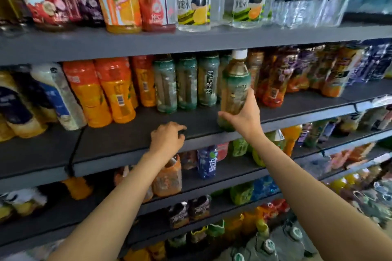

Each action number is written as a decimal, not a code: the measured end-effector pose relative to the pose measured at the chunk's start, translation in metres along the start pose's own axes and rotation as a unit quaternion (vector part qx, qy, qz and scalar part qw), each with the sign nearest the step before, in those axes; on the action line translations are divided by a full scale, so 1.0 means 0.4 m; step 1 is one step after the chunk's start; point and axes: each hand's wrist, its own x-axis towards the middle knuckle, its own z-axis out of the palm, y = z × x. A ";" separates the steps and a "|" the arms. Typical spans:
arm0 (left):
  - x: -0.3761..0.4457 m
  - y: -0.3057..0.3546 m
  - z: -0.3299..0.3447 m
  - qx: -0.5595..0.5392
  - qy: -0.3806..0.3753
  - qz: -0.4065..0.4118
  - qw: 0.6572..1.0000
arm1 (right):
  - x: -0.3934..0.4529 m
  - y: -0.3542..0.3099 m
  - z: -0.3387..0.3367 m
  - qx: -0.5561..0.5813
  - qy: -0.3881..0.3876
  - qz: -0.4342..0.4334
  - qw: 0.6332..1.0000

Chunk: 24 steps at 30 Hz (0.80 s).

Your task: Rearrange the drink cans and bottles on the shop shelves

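Note:
My right hand (244, 115) grips the lower part of a green-labelled tea bottle (234, 82) with a white cap, which stands near the front edge of the second shelf (131, 133). Behind and to its left stands a row of matching green tea bottles (186, 83), with orange juice bottles (106, 91) further left. My left hand (168, 139) rests at that shelf's front edge, fingers curled around something small and dark that I cannot make out.
The top shelf (191, 42) carries tall juice and clear water bottles. Mixed tea and juice bottles (297, 74) fill the right of the second shelf. Lower shelves hold more bottles, among them an orange bottle (168, 178) and a blue bottle (207, 162).

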 end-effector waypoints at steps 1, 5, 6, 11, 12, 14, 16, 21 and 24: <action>0.002 0.012 0.008 0.017 0.000 -0.013 1.000 | 0.024 0.016 0.010 0.006 -0.005 0.005 1.000; 0.018 0.093 0.024 0.035 -0.033 -0.091 0.995 | 0.115 0.059 0.018 -0.005 -0.032 0.025 0.999; 0.026 0.115 0.027 0.032 -0.043 -0.113 0.992 | 0.130 0.069 0.016 -0.006 -0.038 0.033 0.999; 0.051 0.157 0.042 0.026 -0.052 -0.168 0.984 | 0.122 0.174 -0.001 0.061 -0.155 0.051 0.985; 0.053 0.154 0.043 0.025 -0.044 -0.168 0.985 | 0.123 0.185 -0.009 0.078 -0.181 0.056 0.979; 0.057 0.154 0.042 0.018 -0.035 -0.177 0.983 | 0.140 0.197 -0.014 0.109 -0.212 0.080 0.968; 0.058 0.159 0.043 0.014 -0.032 -0.187 0.982 | 0.153 0.198 -0.002 0.102 -0.190 0.098 0.972; 0.057 0.158 0.048 0.028 -0.025 -0.186 0.982 | 0.140 0.165 0.050 -0.027 -0.095 0.109 0.989; 0.062 0.159 0.050 0.027 -0.024 -0.188 0.981 | 0.144 0.144 0.068 -0.045 -0.049 0.139 0.988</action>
